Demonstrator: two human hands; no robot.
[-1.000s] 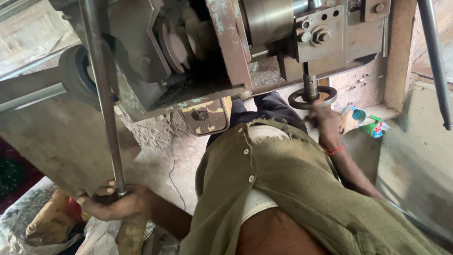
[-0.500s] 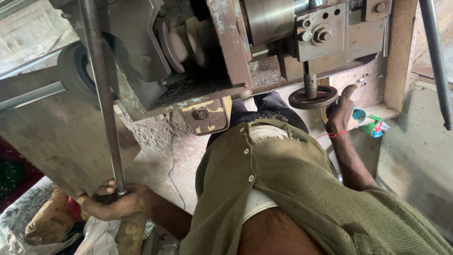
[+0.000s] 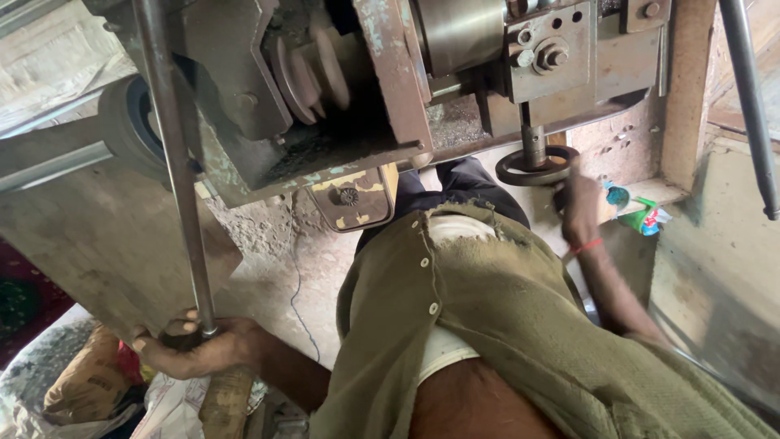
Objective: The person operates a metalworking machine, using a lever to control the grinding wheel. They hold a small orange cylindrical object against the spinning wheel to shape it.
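The left hand (image 3: 199,351) is wrapped tight around the lower end of a long steel rod (image 3: 175,162) at the near left; the rod is grey, thin and rises to the top edge. The right hand (image 3: 578,203), blurred, curls its fingers against the rim of a small dark handwheel (image 3: 536,167) under the worn grey machine (image 3: 357,89), far right. Just right of that hand lies a crumpled green and red wrapper (image 3: 638,215) on a ledge. Sacks (image 3: 81,382) sit at the near left, contents hidden
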